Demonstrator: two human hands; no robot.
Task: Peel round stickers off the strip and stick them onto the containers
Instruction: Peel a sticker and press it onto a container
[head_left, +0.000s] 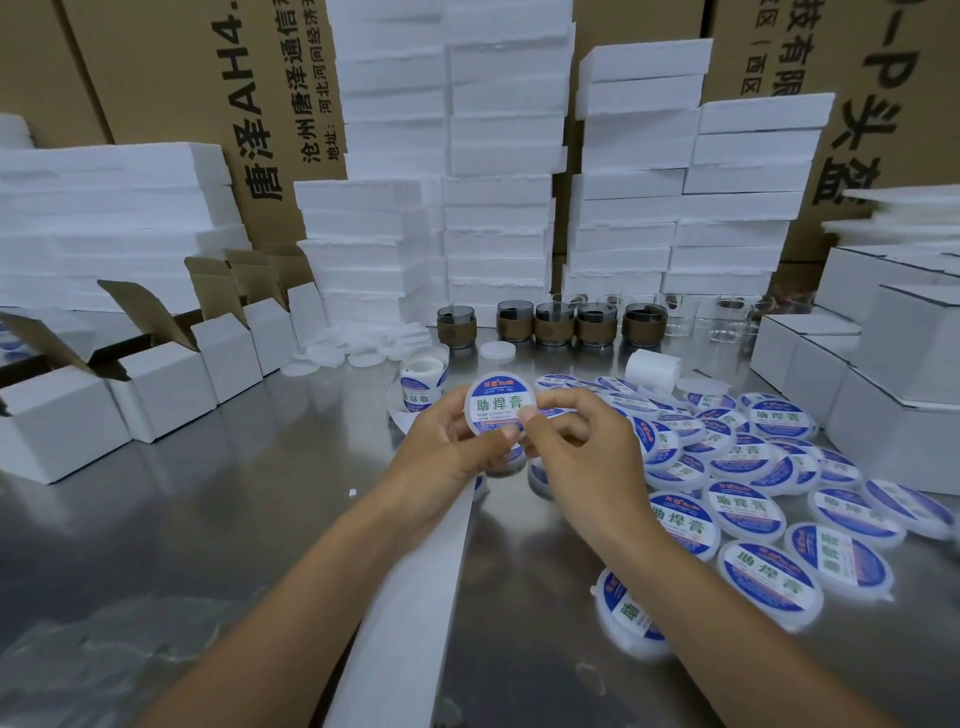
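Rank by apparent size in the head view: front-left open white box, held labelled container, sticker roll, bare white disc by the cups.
1. open white cardboard box
2. round white labelled container, held nearer the camera
3. blue-and-white sticker roll, nearly alike, so unsure
4. bare white plastic disc

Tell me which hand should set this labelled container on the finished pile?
Right, probably. The right hand pinches the round white blue-labelled container, and the pile of labelled white containers lies on its side. The left hand sits over the white paper backing strip.
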